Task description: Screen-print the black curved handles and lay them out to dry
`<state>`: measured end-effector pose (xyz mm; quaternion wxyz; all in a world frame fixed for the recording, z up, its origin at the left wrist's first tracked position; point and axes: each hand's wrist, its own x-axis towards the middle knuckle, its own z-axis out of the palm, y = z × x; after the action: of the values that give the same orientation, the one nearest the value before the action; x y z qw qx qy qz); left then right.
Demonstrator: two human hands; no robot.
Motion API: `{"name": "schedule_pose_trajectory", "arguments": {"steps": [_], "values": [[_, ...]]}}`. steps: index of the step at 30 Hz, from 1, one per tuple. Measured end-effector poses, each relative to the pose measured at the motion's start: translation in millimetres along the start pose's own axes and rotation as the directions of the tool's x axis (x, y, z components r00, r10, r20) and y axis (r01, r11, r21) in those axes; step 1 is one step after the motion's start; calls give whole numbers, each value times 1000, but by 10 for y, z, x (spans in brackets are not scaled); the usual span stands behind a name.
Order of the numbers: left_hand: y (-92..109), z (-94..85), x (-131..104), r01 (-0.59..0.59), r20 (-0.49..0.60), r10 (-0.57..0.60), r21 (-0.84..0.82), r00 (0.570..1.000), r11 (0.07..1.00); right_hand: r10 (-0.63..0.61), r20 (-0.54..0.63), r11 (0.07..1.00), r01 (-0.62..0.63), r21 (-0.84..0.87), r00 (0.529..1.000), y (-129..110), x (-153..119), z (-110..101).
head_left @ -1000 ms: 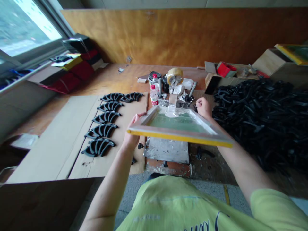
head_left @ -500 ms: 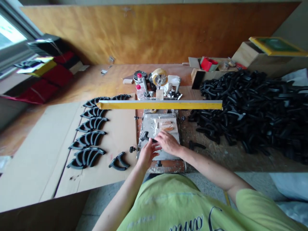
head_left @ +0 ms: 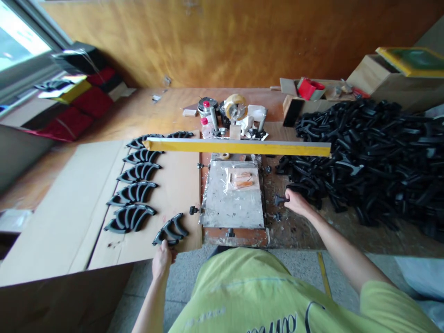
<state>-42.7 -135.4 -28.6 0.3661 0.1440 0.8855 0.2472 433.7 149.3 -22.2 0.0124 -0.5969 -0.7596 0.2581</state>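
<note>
On the cardboard at the left, my left hand (head_left: 162, 260) is closed on the near end of a small group of curved black parts (head_left: 169, 229). Several rows of like parts (head_left: 133, 218) lie behind it. To the right of the metal plate, my right hand (head_left: 297, 202) pinches a single black part (head_left: 280, 200) in front of the big heap of black parts (head_left: 347, 162). The metal plate (head_left: 232, 208) between my hands carries a clear pad with orange pieces (head_left: 243, 180).
A yellow-edged bar (head_left: 239, 147) spans crosswise above the plate. Behind it stand a tape roll (head_left: 236, 107), bottles with red caps (head_left: 206, 127) and metal posts. Boxes (head_left: 83, 104) sit at the back left, and a wooden box (head_left: 373, 76) at the back right.
My hands have parted from over the plate, the left to the cardboard group, which now has one more part, the right to a black part by the heap. The view has shifted slightly.
</note>
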Motion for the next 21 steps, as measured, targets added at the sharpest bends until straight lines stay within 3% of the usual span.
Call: {"name": "schedule_pose_trajectory", "arguments": {"steps": [1, 3, 6, 9, 11, 14, 15, 17, 19, 21], "values": [[29, -24, 59, 33, 24, -34, 36, 999, 999, 12, -69, 998, -7, 65, 998, -129, 80, -36], [96, -114, 184, 81, 56, -90, 145, 994, 986, -94, -233, 980, 132, 152, 968, -454, 282, -100], [334, -304, 307, 62, 86, -88, 269, 992, 961, -401, -370, 875, 470, 115, 838, -989, 592, -76], [923, -438, 241, -198, 104, 185, 140, 977, 970, -630, -295, 746, 665, 29, 719, -1406, 780, 82], [1491, -451, 80, -410, 44, 409, -8, 911, 912, -706, -225, 696, 717, -46, 671, -1573, 813, 187], [2376, -351, -253, -645, -71, 654, -276, 753, 713, -712, -182, 702, 693, -166, 678, -1706, 765, 271], [2627, -295, -363, -675, -81, 706, -385, 704, 629, -704, -172, 710, 676, -196, 689, -1732, 738, 280], [3000, -174, -548, -652, -67, 761, -569, 645, 502, -696, -142, 715, 662, -225, 704, -1748, 696, 269], [3164, -73, -664, -601, -39, 777, -659, 628, 452, -698, -135, 714, 667, -213, 703, -1688, 684, 198], [3111, -16, -705, -584, -50, 765, -677, 643, 447, -659, -192, 752, 641, -153, 727, -1523, 714, 44]]}}
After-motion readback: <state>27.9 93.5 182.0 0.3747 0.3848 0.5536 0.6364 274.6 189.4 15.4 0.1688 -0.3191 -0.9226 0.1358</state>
